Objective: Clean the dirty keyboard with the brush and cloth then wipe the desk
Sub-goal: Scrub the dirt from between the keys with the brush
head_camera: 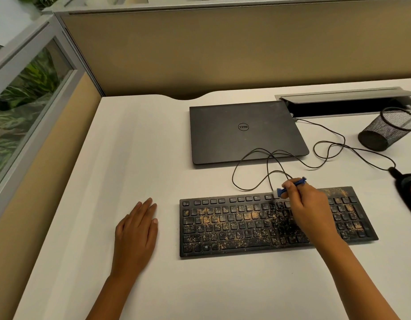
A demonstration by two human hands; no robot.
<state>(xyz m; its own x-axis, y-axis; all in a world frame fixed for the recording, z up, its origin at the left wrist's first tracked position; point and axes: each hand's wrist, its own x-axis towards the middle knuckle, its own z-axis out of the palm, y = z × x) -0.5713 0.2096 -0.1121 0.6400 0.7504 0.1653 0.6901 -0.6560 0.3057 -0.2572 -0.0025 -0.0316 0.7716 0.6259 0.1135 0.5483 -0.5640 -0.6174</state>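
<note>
The flat black keyboard (269,224), speckled with tan crumbs and dust, lay on the white desk (142,146) just in front of the closed dark-grey laptop (243,132). Its thin black cable (324,146) looped between the two. The right hand (308,209) held the small blue brush (290,187) in a pinching grip, thumb and fingers curled round the handle, with the pale bristle end at the top key row near the keyboard's middle. The left hand (137,229) rested flat on the desk to the left of the keyboard, fingers straight, holding nothing. No cloth could be identified in view.

Brushing appeared to be at an early stage, as debris covered most keys. For best results, strokes would be short and run in one direction along each row, driving crumbs toward one edge. The bristles should reach into the gaps between keys. The free hand could steady the keyboard's left end against sliding. The cable loops near the brush should be avoided.
</note>
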